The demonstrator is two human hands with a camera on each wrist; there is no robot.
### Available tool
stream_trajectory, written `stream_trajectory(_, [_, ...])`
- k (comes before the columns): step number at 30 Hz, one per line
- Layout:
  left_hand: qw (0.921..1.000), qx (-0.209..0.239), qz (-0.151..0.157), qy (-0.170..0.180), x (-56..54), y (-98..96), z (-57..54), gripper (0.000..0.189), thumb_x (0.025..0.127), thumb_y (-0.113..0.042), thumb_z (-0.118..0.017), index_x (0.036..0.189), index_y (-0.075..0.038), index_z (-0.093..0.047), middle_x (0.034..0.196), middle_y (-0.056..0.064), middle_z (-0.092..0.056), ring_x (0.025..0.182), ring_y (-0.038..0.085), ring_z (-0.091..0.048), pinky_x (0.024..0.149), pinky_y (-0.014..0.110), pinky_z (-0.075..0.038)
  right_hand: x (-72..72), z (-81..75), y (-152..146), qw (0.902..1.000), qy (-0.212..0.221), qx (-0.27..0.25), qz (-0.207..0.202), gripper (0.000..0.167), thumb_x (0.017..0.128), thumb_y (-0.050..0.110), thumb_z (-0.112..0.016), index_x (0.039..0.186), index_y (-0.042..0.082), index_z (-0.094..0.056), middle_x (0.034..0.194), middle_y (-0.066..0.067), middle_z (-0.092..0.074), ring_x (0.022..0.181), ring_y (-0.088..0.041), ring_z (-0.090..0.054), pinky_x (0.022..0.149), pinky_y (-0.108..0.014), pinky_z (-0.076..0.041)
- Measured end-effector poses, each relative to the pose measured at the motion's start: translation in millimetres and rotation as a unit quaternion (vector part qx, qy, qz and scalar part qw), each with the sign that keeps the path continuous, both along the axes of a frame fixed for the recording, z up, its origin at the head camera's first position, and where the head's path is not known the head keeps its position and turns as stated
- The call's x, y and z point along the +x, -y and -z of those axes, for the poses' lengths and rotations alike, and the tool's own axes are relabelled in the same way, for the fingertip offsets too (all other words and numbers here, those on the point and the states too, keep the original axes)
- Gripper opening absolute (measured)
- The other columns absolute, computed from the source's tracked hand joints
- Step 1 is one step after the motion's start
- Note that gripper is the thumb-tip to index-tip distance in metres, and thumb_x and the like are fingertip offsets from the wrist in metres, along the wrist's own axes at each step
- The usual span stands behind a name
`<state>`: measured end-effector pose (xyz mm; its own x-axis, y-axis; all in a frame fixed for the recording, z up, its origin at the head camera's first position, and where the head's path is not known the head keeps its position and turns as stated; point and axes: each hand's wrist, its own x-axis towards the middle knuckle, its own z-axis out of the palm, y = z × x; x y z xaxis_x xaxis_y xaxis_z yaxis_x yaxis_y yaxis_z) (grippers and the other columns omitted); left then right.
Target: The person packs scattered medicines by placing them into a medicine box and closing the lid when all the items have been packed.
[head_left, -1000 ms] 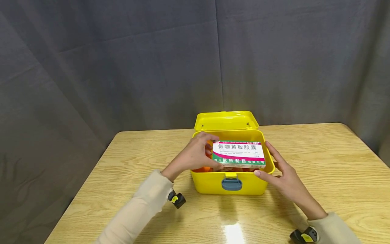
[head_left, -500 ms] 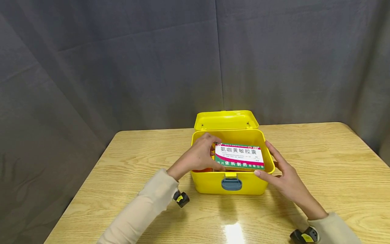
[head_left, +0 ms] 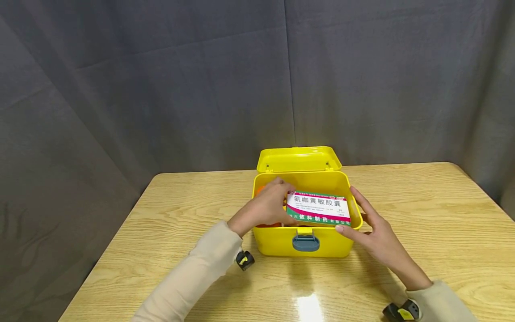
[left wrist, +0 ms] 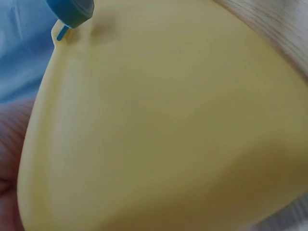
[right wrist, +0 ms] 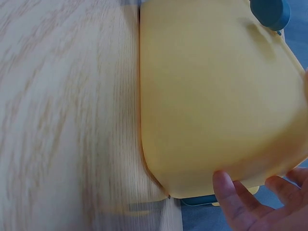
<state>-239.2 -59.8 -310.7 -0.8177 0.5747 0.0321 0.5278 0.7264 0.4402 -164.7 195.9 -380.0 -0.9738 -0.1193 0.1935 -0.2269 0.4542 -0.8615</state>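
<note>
A yellow storage box [head_left: 277,243] with a blue-grey front latch [head_left: 306,243] stands on the table, its lid [head_left: 299,160] tipped back. My left hand [head_left: 268,205] reaches over the box's left side and grips the left end of a white, green and magenta medicine carton [head_left: 318,208]. The carton lies tilted at the box opening, its right end near the right wall. My right hand [head_left: 374,228] rests against the box's right side, fingers spread, thumb at the front rim. In the right wrist view, fingertips [right wrist: 223,180] touch the outer wall. The left wrist view shows mostly box wall [left wrist: 159,106].
Orange things [head_left: 268,224] show inside the box beside the carton, partly hidden by my left hand. The wooden table [head_left: 181,214] extends around the box. A grey curtain [head_left: 201,89] hangs behind the table.
My left hand has moved slightly right and lowered the medicine carton into the box opening, its right end tilting a little downward. My right hand and the box have stayed in place.
</note>
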Motion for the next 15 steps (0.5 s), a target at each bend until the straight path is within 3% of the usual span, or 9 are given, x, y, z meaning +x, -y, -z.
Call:
stream_trajectory(8, [0.9954,-0.094,-0.015,-0.001,0.8,-18.2,-8.0,0.054,0.069,-0.033,-0.089,0.106,-0.003,-0.063,0.088,0.000,-0.052,0.089,0.016,-0.045,0.072,0.024,-0.042,-0.7,-0.2,-0.5,1.0000,0.002,-0.001,0.000,0.086,0.091,0.031,-0.069,0.156,0.037,-0.012,0.159,-0.009,-0.019,0.124,-0.045,-0.042,0.075,-0.033,-0.053])
stream_trajectory(15, [0.9911,-0.128,-0.031,0.014,0.5,-29.3,-8.9,0.046,0.072,-0.024,-0.088,0.106,-0.002,-0.065,0.085,0.002,-0.053,0.087,0.018,-0.045,0.070,0.023,-0.041,-0.3,-0.5,-1.1,1.0000,0.002,-0.001,0.000,0.086,0.092,0.031,-0.068,0.156,0.036,-0.011,0.159,-0.009,-0.017,0.124,-0.047,-0.040,0.077,-0.035,-0.053])
